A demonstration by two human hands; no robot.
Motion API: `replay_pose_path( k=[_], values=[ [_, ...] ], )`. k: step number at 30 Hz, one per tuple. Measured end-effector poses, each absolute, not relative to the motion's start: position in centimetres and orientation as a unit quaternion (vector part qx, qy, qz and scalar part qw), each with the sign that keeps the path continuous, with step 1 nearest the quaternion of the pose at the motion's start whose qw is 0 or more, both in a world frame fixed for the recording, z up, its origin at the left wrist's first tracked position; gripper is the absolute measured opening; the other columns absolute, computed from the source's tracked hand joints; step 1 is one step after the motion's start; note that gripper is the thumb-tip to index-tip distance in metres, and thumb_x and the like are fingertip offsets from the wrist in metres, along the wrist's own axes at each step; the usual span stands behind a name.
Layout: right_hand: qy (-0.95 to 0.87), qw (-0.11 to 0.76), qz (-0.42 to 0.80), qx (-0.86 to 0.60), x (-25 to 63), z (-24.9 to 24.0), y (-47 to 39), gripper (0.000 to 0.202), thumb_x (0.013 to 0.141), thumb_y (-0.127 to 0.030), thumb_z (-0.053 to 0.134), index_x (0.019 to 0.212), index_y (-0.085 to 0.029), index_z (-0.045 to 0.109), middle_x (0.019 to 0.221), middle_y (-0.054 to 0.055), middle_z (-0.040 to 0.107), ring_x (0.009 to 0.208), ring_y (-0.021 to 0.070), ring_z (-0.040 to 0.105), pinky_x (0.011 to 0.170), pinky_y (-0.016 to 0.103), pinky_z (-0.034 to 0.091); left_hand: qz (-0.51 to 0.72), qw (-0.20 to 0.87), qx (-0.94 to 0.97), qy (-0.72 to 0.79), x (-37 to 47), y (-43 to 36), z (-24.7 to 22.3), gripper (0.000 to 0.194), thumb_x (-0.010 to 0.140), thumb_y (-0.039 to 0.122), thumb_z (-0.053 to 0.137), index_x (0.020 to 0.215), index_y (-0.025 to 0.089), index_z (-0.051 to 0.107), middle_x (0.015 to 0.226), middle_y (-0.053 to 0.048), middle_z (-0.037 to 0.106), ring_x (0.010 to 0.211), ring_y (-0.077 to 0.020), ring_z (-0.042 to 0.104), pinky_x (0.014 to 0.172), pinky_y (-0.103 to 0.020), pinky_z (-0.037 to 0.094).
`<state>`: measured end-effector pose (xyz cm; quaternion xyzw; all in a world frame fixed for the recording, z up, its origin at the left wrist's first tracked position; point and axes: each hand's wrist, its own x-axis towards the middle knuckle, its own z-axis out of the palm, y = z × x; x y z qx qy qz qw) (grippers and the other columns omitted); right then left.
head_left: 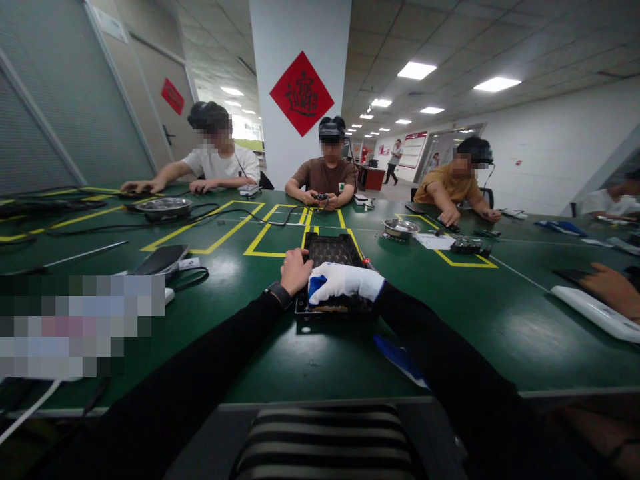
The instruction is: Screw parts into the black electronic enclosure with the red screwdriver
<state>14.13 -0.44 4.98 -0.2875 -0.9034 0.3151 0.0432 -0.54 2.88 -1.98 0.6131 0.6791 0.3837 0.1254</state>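
Observation:
A black plastic tray [334,252] with a patterned floor lies lengthwise in front of me on the green table. My bare left hand [296,271], a dark watch on its wrist, grips the tray's left side with bent fingers. Over the tray's near end is my right hand [343,283] in a white glove with blue fingertips. Its fingers are curled together downward, and whatever they hold is hidden under the glove. Below them a brownish strip shows at the near end. Something small and red [367,263] sits by the tray's right edge.
A blue-and-white glove [400,360] lies under my right forearm. Metal bowls [400,229] [164,208], black cables and yellow tape rectangles [265,254] mark the table. Several people work around it. A white device [597,313] and another person's hand [613,288] are at right.

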Motion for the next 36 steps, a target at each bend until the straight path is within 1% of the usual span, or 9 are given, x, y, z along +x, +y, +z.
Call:
replay_pose_path(
  k=[4, 7, 12, 14, 16, 19, 27, 31, 36],
  values=[
    [-0.903, 0.046, 0.328, -0.274, 14.2, 4.8, -0.1, 0.026, 0.063, -0.037, 0.067, 0.071, -0.012, 0.063, 0.064, -0.002, 0.061, 0.058, 0.0097, 0.052, 0.058, 0.021, 0.041, 0.385, 0.123, 0.616, 0.676, -0.5, 2.8, -1.9, 0.031, 0.078, 0.032, 0.047, 0.107, 0.023, 0.05, 0.117, -0.009, 0.046, 0.111, -0.0256, 0.047, 0.094, -0.044, 0.037],
    [-0.913, 0.078, 0.293, -0.272, 14.6, 5.5, 0.8, 0.032, 0.073, -0.044, 0.058, 0.078, -0.013, 0.065, 0.074, 0.001, 0.064, 0.066, 0.0118, 0.055, 0.064, 0.022, 0.042, 0.383, 0.125, 0.618, 0.675, -0.5, 2.7, -1.9, 0.032, 0.078, 0.032, 0.046, 0.108, 0.022, 0.05, 0.117, -0.01, 0.046, 0.112, -0.0255, 0.047, 0.094, -0.043, 0.037],
    [-0.828, 0.183, -0.007, -0.53, 17.9, 7.2, 3.1, 0.041, 0.089, -0.041, 0.033, 0.099, -0.015, 0.062, 0.106, 0.012, 0.061, 0.097, 0.0208, 0.054, 0.086, 0.032, 0.038, 0.393, 0.122, 0.621, 0.667, -0.6, 2.9, -1.9, 0.032, 0.078, 0.03, 0.046, 0.108, 0.02, 0.051, 0.116, -0.01, 0.046, 0.111, -0.0231, 0.047, 0.093, -0.037, 0.038],
    [-0.737, 0.145, -0.079, -0.656, 19.8, 7.0, 4.0, 0.039, 0.088, -0.036, 0.034, 0.113, -0.016, 0.055, 0.117, 0.016, 0.055, 0.108, 0.0255, 0.05, 0.091, 0.039, 0.036, 0.393, 0.123, 0.62, 0.668, -0.7, 2.9, -2.0, 0.032, 0.079, 0.03, 0.046, 0.108, 0.02, 0.051, 0.116, -0.01, 0.047, 0.111, -0.0229, 0.048, 0.093, -0.037, 0.038],
    [-0.699, 0.055, -0.04, -0.712, 21.3, 6.1, 4.8, 0.041, 0.085, -0.035, 0.04, 0.122, -0.019, 0.049, 0.124, 0.016, 0.051, 0.113, 0.0274, 0.048, 0.09, 0.041, 0.038, 0.394, 0.124, 0.619, 0.668, -0.7, 3.0, -2.0, 0.032, 0.079, 0.03, 0.046, 0.109, 0.021, 0.051, 0.116, -0.009, 0.047, 0.111, -0.023, 0.048, 0.094, -0.037, 0.038],
    [-0.692, 0.001, 0.014, -0.722, 22.4, 4.5, 5.6, 0.039, 0.083, -0.035, 0.045, 0.118, -0.021, 0.053, 0.121, 0.014, 0.055, 0.11, 0.0253, 0.052, 0.087, 0.038, 0.041, 0.396, 0.123, 0.619, 0.667, -0.7, 2.9, -2.0, 0.032, 0.079, 0.031, 0.046, 0.108, 0.021, 0.051, 0.116, -0.009, 0.047, 0.112, -0.0232, 0.047, 0.095, -0.037, 0.038],
    [-0.673, -0.024, 0.037, -0.738, 22.0, 3.4, 6.9, 0.051, 0.077, -0.047, 0.049, 0.116, -0.015, 0.057, 0.12, 0.02, 0.056, 0.108, 0.0316, 0.055, 0.084, 0.045, 0.044, 0.392, 0.128, 0.619, 0.668, -0.7, 2.8, -2.0, 0.032, 0.079, 0.032, 0.046, 0.109, 0.022, 0.051, 0.119, -0.009, 0.046, 0.113, -0.0233, 0.047, 0.095, -0.038, 0.037],
    [-0.66, -0.03, 0.033, -0.75, 21.9, 3.0, 6.4, 0.041, 0.075, -0.033, 0.055, 0.111, -0.014, 0.061, 0.115, 0.022, 0.058, 0.107, 0.0336, 0.056, 0.08, 0.049, 0.044, 0.393, 0.121, 0.622, 0.667, -0.7, 2.9, -2.1, 0.033, 0.079, 0.032, 0.046, 0.109, 0.022, 0.052, 0.119, -0.009, 0.046, 0.114, -0.0237, 0.047, 0.095, -0.039, 0.037],
    [-0.657, 0.0, -0.001, -0.753, 22.1, 1.9, 4.7, 0.036, 0.082, -0.022, 0.044, 0.114, -0.012, 0.059, 0.113, 0.024, 0.057, 0.109, 0.0335, 0.054, 0.08, 0.049, 0.044, 0.386, 0.118, 0.621, 0.672, -0.7, 2.9, -2.1, 0.032, 0.079, 0.033, 0.046, 0.109, 0.023, 0.051, 0.118, -0.009, 0.047, 0.114, -0.025, 0.047, 0.094, -0.041, 0.038]
  ],
)
